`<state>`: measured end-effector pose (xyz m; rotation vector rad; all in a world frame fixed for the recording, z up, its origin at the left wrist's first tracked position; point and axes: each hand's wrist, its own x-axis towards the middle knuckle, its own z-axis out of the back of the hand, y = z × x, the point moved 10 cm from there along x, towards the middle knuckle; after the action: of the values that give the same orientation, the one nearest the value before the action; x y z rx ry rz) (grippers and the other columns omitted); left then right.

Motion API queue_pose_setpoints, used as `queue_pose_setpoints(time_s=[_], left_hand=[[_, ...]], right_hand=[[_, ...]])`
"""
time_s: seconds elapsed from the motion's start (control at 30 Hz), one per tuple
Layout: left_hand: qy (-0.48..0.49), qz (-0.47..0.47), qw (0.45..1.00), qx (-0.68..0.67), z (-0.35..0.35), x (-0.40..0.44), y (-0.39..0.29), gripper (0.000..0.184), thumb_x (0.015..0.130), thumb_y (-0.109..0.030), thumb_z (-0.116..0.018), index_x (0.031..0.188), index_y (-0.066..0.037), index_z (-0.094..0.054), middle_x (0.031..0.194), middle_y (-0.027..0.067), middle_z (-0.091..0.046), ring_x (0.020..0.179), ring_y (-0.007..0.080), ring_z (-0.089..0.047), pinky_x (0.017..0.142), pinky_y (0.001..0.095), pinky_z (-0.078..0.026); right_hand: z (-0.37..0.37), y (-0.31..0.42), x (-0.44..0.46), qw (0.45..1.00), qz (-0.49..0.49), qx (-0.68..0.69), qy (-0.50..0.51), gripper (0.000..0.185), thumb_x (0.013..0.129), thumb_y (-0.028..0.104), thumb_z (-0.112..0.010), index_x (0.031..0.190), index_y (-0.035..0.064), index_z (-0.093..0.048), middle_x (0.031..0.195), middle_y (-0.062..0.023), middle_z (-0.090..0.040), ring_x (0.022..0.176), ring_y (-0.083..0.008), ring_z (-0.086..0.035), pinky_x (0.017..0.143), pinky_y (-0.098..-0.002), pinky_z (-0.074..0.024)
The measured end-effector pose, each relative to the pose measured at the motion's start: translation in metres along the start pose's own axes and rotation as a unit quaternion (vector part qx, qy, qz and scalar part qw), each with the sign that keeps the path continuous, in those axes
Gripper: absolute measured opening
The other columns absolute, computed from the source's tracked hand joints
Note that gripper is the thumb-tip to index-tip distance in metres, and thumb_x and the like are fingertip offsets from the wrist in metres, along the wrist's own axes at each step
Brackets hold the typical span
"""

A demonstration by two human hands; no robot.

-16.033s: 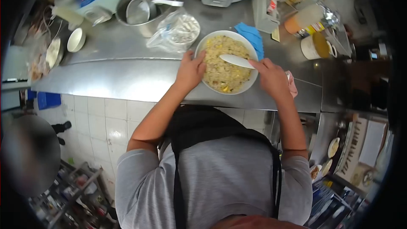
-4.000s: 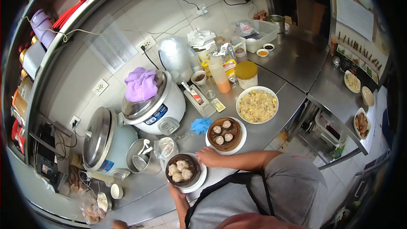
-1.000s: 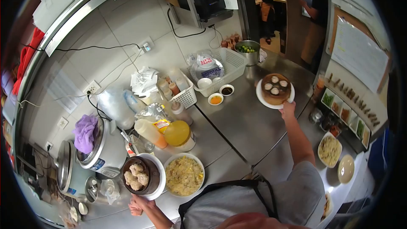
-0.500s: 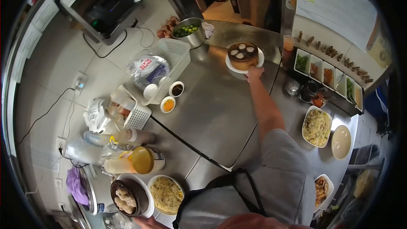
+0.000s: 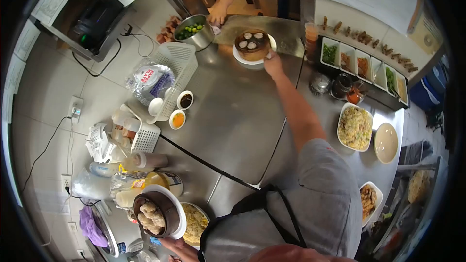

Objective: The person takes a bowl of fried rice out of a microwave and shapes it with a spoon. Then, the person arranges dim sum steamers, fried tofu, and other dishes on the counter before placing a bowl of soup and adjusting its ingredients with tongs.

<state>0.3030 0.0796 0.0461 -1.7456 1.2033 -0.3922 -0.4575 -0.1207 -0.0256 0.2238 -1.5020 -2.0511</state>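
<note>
At the far end of the steel counter, my right hand (image 5: pixel 273 64) grips the rim of a white plate (image 5: pixel 241 58) carrying a round steamer (image 5: pixel 252 52) with several dumplings. At the lower left, my left hand (image 5: pixel 177 246) holds a second white plate (image 5: pixel 180 212) from its near edge. On that plate a dark steamer (image 5: pixel 167 210) of pale dumplings (image 5: pixel 151 217) sits tilted. Partly hidden behind this plate is a bowl of fried rice (image 5: pixel 195 224). My left fingertips are out of sight under the plate.
Another person's hand (image 5: pixel 218 13) is at a cloth beside a pot of green fruit (image 5: pixel 203 36). Sauce bowls (image 5: pixel 177 119) stand near a white basket (image 5: pixel 187 70). Condiment trays (image 5: pixel 364 75), a rice dish (image 5: pixel 355 126) and an empty bowl (image 5: pixel 386 142) are at right. Jars and bottles stand left.
The view has swung toward the far counter end. My right hand has carried its plate farther toward the opening. The other person's hand has come to the cloth by the pot. My left hand still holds its plate.
</note>
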Motion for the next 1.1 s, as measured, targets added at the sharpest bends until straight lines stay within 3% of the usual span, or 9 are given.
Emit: queue_pose_setpoints(time_s=[0.1, 0.2, 0.3, 0.37, 0.47, 0.6, 0.77, 0.97, 1.1], left_hand=[[0.002, 0.025, 0.998, 0.05, 0.001, 0.004, 0.017, 0.043, 0.081, -0.024, -0.043, 0.117, -0.001, -0.04, 0.114, 0.0147, -0.047, 0.099, 0.0292, -0.05, 0.083, 0.0399, -0.044], [0.015, -0.019, 0.981, 0.193, 0.002, 0.003, 0.024, 0.041, 0.081, -0.023, -0.043, 0.116, -0.001, -0.041, 0.113, 0.0151, -0.048, 0.097, 0.028, -0.051, 0.082, 0.0381, -0.045], [0.012, 0.087, 0.994, 0.064, -0.029, -0.011, 0.059, 0.042, 0.083, -0.026, -0.043, 0.117, -0.001, -0.039, 0.114, 0.0153, -0.047, 0.099, 0.0277, -0.05, 0.082, 0.0389, -0.045], [-0.014, 0.082, 0.977, 0.195, -0.03, -0.01, 0.069, 0.044, 0.083, -0.029, -0.043, 0.118, -0.001, -0.038, 0.115, 0.0154, -0.046, 0.101, 0.0281, -0.049, 0.084, 0.0402, -0.044], [0.068, 0.15, 0.983, 0.083, -0.073, -0.022, 0.109, 0.045, 0.084, -0.03, -0.042, 0.118, -0.002, -0.038, 0.115, 0.0156, -0.046, 0.102, 0.0283, -0.048, 0.085, 0.0412, -0.043], [0.118, 0.2, 0.966, 0.114, -0.086, -0.017, 0.163, 0.041, 0.085, -0.031, -0.037, 0.118, -0.005, -0.04, 0.117, 0.0106, -0.045, 0.103, 0.0251, -0.046, 0.088, 0.0365, -0.039], [0.142, 0.26, 0.954, 0.048, -0.135, -0.047, 0.203, 0.044, 0.088, -0.035, -0.029, 0.12, -0.005, -0.037, 0.121, 0.0112, -0.042, 0.108, 0.0264, -0.043, 0.091, 0.0383, -0.036], [0.224, 0.263, 0.938, -0.004, -0.15, -0.046, 0.245, 0.048, 0.09, -0.035, -0.018, 0.124, -0.004, -0.031, 0.126, 0.0142, -0.036, 0.113, 0.03, -0.038, 0.095, 0.0426, -0.031], [0.131, 0.278, 0.95, 0.053, -0.139, -0.038, 0.261, 0.048, 0.089, -0.037, -0.025, 0.119, -0.001, -0.035, 0.117, 0.0168, -0.043, 0.104, 0.0325, -0.046, 0.086, 0.0452, -0.039]], right_hand=[[-0.006, -0.011, -0.049, 0.996, -0.038, 0.081, 0.027, 0.043, 0.071, 0.005, -0.055, 0.113, 0.0004, -0.045, 0.105, -0.0192, -0.053, 0.094, -0.025, -0.053, 0.079, -0.0302, -0.0404], [0.002, -0.01, -0.115, 0.986, 0.107, 0.113, -0.059, 0.027, 0.074, 0.004, -0.052, 0.1, 0.0052, -0.053, 0.09, -0.0112, -0.055, 0.075, -0.0194, -0.054, 0.069, -0.0296, -0.0429], [0.001, 0.022, -0.171, 0.989, 0.108, 0.081, 0.063, 0.02, 0.074, 0.005, -0.048, 0.092, 0.0082, -0.056, 0.089, -0.0126, -0.055, 0.073, -0.0252, -0.055, 0.068, -0.0313, -0.0442], [-0.005, 0.028, -0.195, 0.985, 0.129, 0.041, 0.107, 0.018, 0.075, 0.006, -0.048, 0.091, 0.0068, -0.056, 0.088, -0.0106, -0.057, 0.075, -0.0227, -0.056, 0.068, -0.0298, -0.0444], [-0.018, 0.028, -0.209, 0.954, 0.014, 0.203, 0.222, 0.016, 0.076, 0.007, -0.048, 0.09, 0.0047, -0.057, 0.087, -0.01, -0.059, 0.081, -0.0189, -0.057, 0.071, -0.0285, -0.0441], [0.109, 0.086, -0.11, 0.985, 0.171, -0.015, -0.016, 0.019, 0.075, 0.009, -0.049, 0.092, 0.006, -0.057, 0.089, -0.0118, -0.059, 0.086, -0.0247, -0.056, 0.076, -0.0324, -0.044], [0.312, 0.071, 0.018, 0.902, 0.102, -0.299, -0.293, 0.033, 0.077, 0.017, -0.046, 0.11, 0.011, -0.047, 0.1, -0.0195, -0.048, 0.088, -0.0353, -0.051, 0.072, -0.0439, -0.0437], [0.365, -0.035, 0.112, 0.877, -0.061, -0.451, -0.151, 0.029, 0.082, 0.024, -0.036, 0.1, 0.0088, -0.053, 0.101, -0.0148, -0.054, 0.092, -0.0323, -0.052, 0.077, -0.0431, -0.0421], [0.346, 0.011, 0.095, 0.886, 0.037, -0.451, -0.104, 0.024, 0.078, 0.028, -0.045, 0.092, 0.0093, -0.052, 0.095, -0.0157, -0.056, 0.086, -0.0333, -0.053, 0.071, -0.0429, -0.0417]])
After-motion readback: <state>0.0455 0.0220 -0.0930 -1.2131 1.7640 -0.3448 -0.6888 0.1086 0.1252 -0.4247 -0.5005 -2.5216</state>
